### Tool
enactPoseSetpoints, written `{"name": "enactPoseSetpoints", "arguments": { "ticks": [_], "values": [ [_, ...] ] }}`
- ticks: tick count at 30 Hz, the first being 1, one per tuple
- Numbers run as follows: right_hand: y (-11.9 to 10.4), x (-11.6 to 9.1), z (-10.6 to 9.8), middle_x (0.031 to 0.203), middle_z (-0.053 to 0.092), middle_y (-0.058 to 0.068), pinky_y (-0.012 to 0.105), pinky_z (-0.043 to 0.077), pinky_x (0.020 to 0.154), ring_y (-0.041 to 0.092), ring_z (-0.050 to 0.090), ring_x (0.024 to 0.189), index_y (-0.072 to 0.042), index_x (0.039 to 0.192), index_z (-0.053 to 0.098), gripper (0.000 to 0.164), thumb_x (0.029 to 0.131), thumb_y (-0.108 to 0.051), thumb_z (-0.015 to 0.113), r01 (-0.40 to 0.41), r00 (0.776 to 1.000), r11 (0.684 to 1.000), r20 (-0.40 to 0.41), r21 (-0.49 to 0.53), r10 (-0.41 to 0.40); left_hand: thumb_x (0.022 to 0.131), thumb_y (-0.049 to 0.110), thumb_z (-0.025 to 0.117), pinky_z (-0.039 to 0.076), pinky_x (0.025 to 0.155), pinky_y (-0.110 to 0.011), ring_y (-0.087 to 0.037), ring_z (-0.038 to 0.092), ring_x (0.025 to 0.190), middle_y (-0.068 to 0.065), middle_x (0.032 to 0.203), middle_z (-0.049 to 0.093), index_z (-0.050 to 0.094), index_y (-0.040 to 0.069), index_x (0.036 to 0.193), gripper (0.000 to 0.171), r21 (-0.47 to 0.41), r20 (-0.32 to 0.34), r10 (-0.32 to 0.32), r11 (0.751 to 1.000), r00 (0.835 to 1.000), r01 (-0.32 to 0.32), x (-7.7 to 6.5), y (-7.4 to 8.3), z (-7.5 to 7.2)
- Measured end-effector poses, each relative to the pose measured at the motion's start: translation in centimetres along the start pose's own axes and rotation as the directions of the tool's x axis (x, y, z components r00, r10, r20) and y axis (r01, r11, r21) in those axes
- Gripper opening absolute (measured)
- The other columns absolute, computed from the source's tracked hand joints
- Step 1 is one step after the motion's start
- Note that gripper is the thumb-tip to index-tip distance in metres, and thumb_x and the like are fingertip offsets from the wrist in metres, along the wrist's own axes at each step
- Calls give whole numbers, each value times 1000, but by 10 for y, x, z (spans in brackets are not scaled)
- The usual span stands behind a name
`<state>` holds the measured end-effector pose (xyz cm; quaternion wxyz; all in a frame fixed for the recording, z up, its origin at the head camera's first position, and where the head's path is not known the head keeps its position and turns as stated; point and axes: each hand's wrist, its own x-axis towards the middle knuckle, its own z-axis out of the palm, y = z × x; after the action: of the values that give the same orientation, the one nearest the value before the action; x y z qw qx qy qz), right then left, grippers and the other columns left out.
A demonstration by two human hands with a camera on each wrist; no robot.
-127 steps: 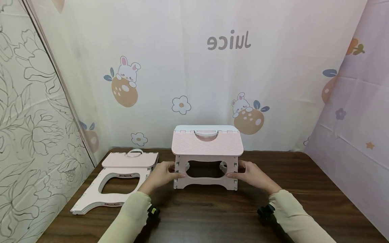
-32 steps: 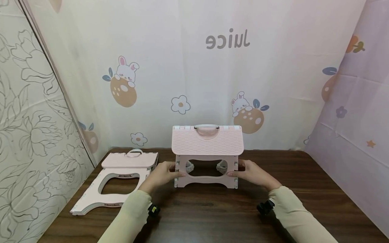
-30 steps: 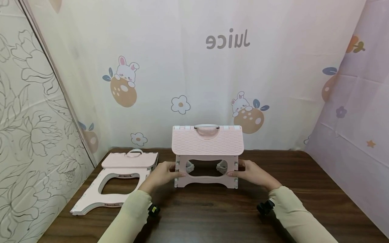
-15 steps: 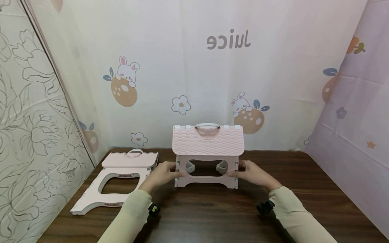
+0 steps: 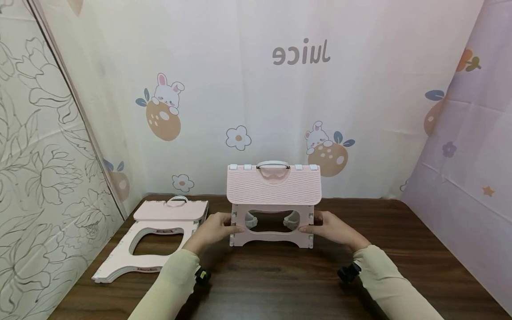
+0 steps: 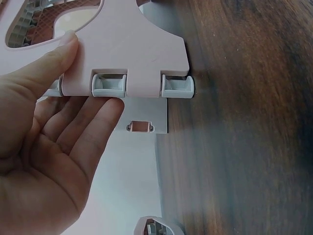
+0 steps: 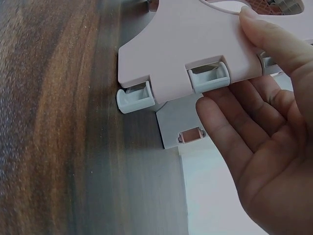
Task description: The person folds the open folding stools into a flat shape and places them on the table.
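Observation:
A pink folding stool [image 5: 274,191] stands partly folded at the table's middle, its woven-textured front seat half sloping toward me, a white handle [image 5: 273,164] at the top ridge. My left hand [image 5: 216,227] grips the left edge of its front leg panel [image 5: 273,239], thumb on the front face and fingers behind. On the right edge, my right hand [image 5: 334,229] holds the panel in the same way. White hinge pieces [image 6: 109,85] line the panel's edge in the left wrist view; a similar hinge [image 7: 209,77] shows in the right wrist view. Rear legs are mostly hidden.
A second pink stool [image 5: 170,211], folded flat, lies on the table at the left, close to my left forearm. The dark wooden table [image 5: 272,284] meets a printed curtain [image 5: 272,102] at the back.
Since the earliest frame, the stool's white rear top surface has gone from sight and the handle stands up at the ridge. Over the last second the handle rises slightly; both hands keep their grip.

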<state>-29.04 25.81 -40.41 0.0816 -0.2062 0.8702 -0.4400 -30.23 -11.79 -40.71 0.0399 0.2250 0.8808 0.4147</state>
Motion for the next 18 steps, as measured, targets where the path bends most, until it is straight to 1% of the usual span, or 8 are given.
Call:
{"name": "enactPoseSetpoints", "arguments": {
  "ticks": [3, 9, 17, 18],
  "values": [
    [0, 1, 1, 114, 69, 7, 46, 53, 87, 23, 66, 101, -1, 135, 57, 55, 94, -36, 71, -12, 1000, 1000, 1, 6, 12, 90, 35, 76, 51, 70, -34, -11, 59, 80, 1, 96, 71, 74, 11, 108, 30, 4, -1, -4, 1000, 1000, 4, 0, 0, 0],
    [0, 2, 0, 114, 68, 7, 46, 53, 87, 23, 65, 101, -3, 135, 57, 56, 94, -38, 72, -21, 1000, 1000, -2, 4, 21, 91, 35, 75, 52, 74, -35, -10, 61, 83, -1, 104, 72, 75, 12, 109, 30, 19, -8, -11, 1000, 1000, 12, 0, 1, -1],
    [1, 1, 0, 115, 68, 10, 46, 54, 86, 23, 65, 101, 2, 135, 56, 55, 95, -33, 71, 4, 1000, 1000, -1, 2, -4, 91, 37, 75, 48, 67, -34, -12, 57, 77, 2, 97, 71, 74, 12, 109, 30, 34, -7, -15, 999, 1000, 15, 0, -1, 0],
    [1, 1, 0, 114, 68, 10, 45, 54, 85, 23, 65, 101, 2, 134, 56, 55, 95, -33, 71, 7, 1000, 1000, 0, -2, -7, 91, 37, 75, 49, 69, -34, -12, 58, 78, 1, 98, 71, 74, 12, 109, 30, 36, -7, -11, 999, 1000, 11, 1, -1, 0]
  ]
}}
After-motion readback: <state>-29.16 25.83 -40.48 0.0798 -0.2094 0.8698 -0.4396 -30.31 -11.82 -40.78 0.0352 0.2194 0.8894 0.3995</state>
